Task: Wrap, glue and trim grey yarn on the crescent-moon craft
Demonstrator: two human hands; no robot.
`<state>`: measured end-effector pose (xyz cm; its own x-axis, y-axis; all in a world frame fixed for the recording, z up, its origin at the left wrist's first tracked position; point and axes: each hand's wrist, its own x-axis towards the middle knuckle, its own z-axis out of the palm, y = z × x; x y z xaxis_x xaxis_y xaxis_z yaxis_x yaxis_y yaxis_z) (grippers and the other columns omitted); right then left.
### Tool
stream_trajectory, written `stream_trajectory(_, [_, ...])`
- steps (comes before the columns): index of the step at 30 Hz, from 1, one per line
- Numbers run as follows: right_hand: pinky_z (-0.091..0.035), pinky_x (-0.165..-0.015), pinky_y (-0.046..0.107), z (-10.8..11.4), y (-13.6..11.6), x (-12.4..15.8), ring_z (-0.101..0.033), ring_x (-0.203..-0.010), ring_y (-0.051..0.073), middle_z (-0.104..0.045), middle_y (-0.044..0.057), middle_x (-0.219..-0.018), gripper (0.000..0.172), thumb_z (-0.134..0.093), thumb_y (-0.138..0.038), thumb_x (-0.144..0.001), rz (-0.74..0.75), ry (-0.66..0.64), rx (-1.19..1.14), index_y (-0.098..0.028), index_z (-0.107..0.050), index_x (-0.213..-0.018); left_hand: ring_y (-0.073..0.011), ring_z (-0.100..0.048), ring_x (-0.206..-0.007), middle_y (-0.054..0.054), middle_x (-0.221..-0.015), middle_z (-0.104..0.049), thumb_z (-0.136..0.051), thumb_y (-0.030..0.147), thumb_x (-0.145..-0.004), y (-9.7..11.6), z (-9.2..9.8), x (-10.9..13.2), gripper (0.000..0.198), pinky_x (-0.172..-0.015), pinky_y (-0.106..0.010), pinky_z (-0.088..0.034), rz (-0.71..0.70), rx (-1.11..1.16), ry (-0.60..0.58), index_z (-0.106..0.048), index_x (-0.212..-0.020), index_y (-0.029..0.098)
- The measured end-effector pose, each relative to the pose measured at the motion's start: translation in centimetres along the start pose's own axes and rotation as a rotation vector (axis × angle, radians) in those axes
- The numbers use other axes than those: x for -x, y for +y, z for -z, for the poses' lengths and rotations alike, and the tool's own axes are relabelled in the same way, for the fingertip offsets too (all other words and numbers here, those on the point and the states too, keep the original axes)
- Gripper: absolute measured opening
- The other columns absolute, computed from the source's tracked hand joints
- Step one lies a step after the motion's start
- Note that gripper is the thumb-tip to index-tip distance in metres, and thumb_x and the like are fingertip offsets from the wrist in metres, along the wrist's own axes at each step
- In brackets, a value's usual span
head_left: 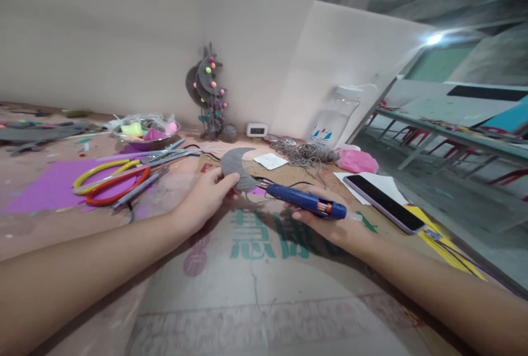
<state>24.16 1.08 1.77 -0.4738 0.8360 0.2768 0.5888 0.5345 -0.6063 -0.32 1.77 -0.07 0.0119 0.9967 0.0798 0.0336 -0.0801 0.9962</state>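
Between the thumb and fingers of my left hand (212, 191) is a grey crescent moon (236, 164), its surface apparently wrapped in yarn. My right hand (317, 221) is closed around a blue hot glue gun (295, 197). The gun's metal nozzle points left and meets or nearly meets the moon's lower right edge; I cannot tell whether it touches. A clear glue stick (353, 216) sticks out of the gun's back end. Both hands are above a printed cardboard sheet (214, 295). The fingers under the gun are partly hidden.
Scissors with yellow and red handles (117, 184) lie on purple felt (45, 182) at left. Behind stand a bowl of colourful bits (144, 129), a decorated moon ornament (208, 92), a small timer (257, 129), grey yarn (307, 153) and a bottle (335, 116). A phone (383, 202) lies right.
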Motion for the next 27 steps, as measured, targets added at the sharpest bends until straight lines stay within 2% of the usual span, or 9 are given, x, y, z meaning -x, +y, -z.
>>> stream_trajectory(5, [-0.042,-0.060,0.026,-0.37,-0.04,-0.04,-0.056,-0.068,0.016,-0.059,0.004,-0.072,0.027,-0.066,-0.042,-0.073,0.056,-0.022,0.074,-0.018,-0.057,-0.069,-0.0116,-0.052,-0.052,0.002,-0.055,-0.057,-0.060,0.034,-0.073,0.26,-0.11,0.16,0.021,-0.053,-0.022,-0.041,0.021,0.006,0.009,-0.055,-0.064,0.016])
stream_trajectory(9, [-0.041,-0.059,0.026,-0.55,0.01,-0.20,-0.057,-0.065,0.016,-0.059,0.002,-0.068,0.026,-0.068,-0.042,-0.071,0.065,0.015,0.097,-0.019,-0.058,-0.071,-0.0114,-0.053,-0.052,0.001,-0.055,-0.058,-0.060,0.033,-0.073,0.39,-0.02,0.22,0.020,-0.053,-0.022,-0.042,0.031,-0.033,-0.004,-0.056,-0.064,0.015])
stream_trajectory(13, [-0.042,-0.058,0.026,-0.68,-0.12,-0.29,-0.057,-0.065,0.017,-0.060,0.003,-0.069,0.025,-0.066,-0.043,-0.072,0.025,-0.005,0.098,-0.019,-0.059,-0.071,-0.0113,-0.053,-0.052,0.002,-0.055,-0.058,-0.059,0.032,-0.074,0.32,0.04,0.18,0.019,-0.053,-0.022,-0.042,0.023,-0.045,-0.014,-0.057,-0.065,0.016])
stream_trajectory(27, [-0.043,-0.061,0.026,-0.78,0.25,-0.24,-0.058,-0.068,0.017,-0.061,0.003,-0.073,0.027,-0.065,-0.046,-0.073,0.044,-0.025,0.133,-0.020,-0.059,-0.075,-0.0109,-0.053,-0.053,0.002,-0.056,-0.059,-0.058,0.032,-0.075,0.12,0.09,0.07,0.018,-0.053,-0.021,-0.042,0.020,-0.033,-0.032,-0.057,-0.069,0.015])
